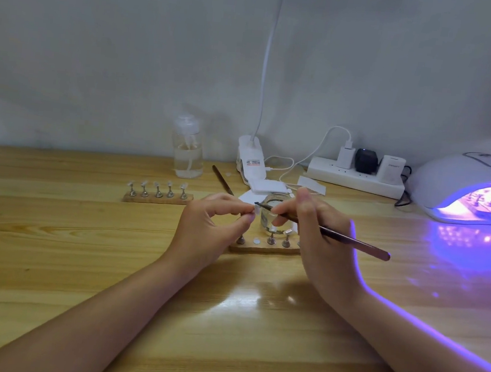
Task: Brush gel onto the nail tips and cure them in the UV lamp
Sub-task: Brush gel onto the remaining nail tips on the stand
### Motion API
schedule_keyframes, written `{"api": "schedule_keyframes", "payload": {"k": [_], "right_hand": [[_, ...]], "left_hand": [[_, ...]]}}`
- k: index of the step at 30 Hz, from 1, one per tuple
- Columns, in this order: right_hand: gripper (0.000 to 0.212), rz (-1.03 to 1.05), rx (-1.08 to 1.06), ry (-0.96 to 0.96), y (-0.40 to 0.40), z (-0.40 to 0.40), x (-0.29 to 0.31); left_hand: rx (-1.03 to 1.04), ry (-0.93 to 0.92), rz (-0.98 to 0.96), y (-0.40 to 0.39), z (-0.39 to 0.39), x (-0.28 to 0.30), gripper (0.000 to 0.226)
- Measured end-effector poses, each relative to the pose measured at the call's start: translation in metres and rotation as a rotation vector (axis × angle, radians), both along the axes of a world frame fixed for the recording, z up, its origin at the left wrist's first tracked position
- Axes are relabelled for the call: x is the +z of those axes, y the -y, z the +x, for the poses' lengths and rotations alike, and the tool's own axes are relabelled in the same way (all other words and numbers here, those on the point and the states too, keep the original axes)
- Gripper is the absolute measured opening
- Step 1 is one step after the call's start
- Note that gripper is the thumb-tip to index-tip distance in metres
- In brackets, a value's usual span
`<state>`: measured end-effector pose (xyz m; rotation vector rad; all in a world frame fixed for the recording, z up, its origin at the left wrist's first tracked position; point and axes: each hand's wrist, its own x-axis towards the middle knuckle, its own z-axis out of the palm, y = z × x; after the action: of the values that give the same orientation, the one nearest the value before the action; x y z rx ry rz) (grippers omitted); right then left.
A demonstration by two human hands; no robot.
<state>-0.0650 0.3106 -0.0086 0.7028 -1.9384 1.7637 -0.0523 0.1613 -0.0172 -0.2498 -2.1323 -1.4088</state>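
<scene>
While a small nail tip (256,209) is pinched by the left hand (214,223), the brush (328,232) is gripped in the right hand (320,239), bristles touching the tip. Light, stiff and slippery by appearance, the tip is probably best held at its edges.

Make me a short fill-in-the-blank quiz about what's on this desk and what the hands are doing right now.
1. The right hand holds a ____ by its handle.
2. The left hand pinches a small white nail tip against the bristles, in front of a glass ____.
3. The UV lamp on the right glows ____.
4. The rack at left carries ____ nail tips.

Missing words: brush; jar; purple; five
</scene>
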Motion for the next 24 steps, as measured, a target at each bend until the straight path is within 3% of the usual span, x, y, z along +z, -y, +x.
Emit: {"api": "schedule_keyframes", "payload": {"k": [9, 16, 24], "right_hand": [[0.046, -0.118, 0.021, 0.063, -0.0034, 0.0011, 0.0001], [0.037, -0.023, 0.015, -0.005, -0.0015, 0.0011, 0.0012], [0.045, -0.086, 0.034, 0.065, -0.0029, 0.0023, -0.0016]], "left_hand": [[-0.001, -0.007, -0.001, 0.0, 0.0, -0.0001, 0.018], [-0.003, -0.002, -0.017, 0.0003, -0.0008, -0.0007, 0.015], [0.006, -0.013, -0.016, -0.0005, 0.0001, 0.0012, 0.016]]}}
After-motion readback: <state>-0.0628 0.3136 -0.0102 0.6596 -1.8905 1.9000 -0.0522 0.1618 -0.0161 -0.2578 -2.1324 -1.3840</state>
